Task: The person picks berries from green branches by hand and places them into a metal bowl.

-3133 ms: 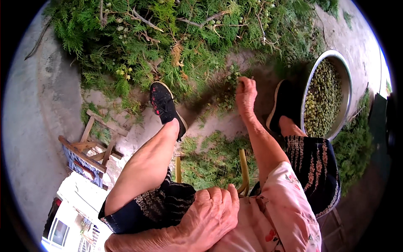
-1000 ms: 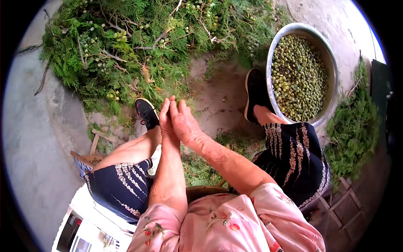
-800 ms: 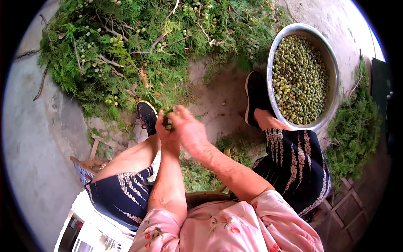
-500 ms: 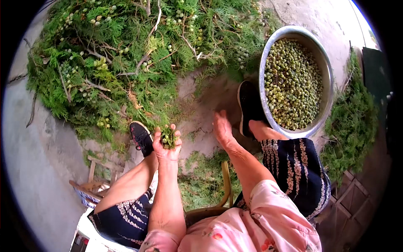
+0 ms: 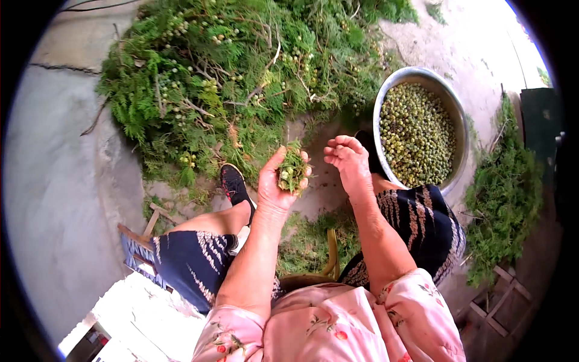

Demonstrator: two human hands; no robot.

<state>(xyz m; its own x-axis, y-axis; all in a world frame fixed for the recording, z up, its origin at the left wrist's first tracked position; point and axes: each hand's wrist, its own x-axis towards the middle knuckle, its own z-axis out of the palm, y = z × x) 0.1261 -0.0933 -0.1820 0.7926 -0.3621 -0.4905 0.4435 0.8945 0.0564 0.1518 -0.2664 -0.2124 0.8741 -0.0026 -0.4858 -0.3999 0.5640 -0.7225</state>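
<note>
left hand: the left hand (image 5: 278, 184) is raised in front of the person, palm up, the thumb on one side and the other fingers on the far side, bent around a green clump.
green clump: the green clump (image 5: 292, 171) lies in the left palm, a tangle of scale-leaf sprigs with small round pale-green cones among them.
right hand: the right hand (image 5: 351, 161) is just beside the left one, not touching it; its fingers are loosely bent and half unfolded, close to one another, and i cannot tell whether anything sits inside.
basin: a round metal basin (image 5: 462, 134) stands on the floor (image 5: 66, 181) to the person's right, near the right knee, well filled with round green cones (image 5: 417, 134), some yellowish, some brown.
branch pile: a large branch pile (image 5: 199, 90) spreads beyond the hands, bare twigs and cones showing in it.
side heap: a smaller heap of greenery (image 5: 503, 199) lies right of the basin.
between the legs: loose sprigs (image 5: 313, 244) lie on the floor beside a yellowish curved bar (image 5: 332, 253).
person: seated, in a pink flowered shirt (image 5: 329, 323), with a black shoe (image 5: 235, 184) on the left foot near the pile.
</note>
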